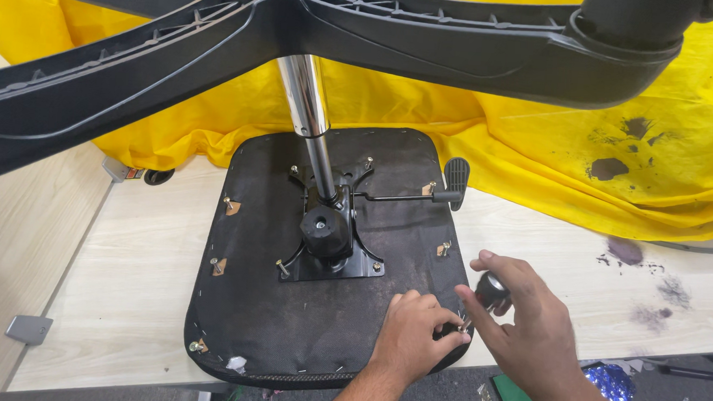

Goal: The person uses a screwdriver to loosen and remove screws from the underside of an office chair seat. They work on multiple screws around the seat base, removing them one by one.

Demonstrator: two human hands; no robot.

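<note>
the left hand (416, 332) pinched a bolt (461, 326) at the upturned seat's (285, 319) front-right edge; the right hand (521, 323) gripped what looked like a stubby screwdriver (492, 291) on it; fastening step; next needed steady, square turning.

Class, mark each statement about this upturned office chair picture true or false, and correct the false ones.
1. The seat lies underside up on the table. True.
2. The right hand grips a tool with a dark handle. True.
3. The cloth behind the seat is blue. False: it is yellow.
4. The left hand rests on the chrome column. False: it is at the seat's near right edge.
5. The lever sticks out to the picture's left. False: to the right.
</note>
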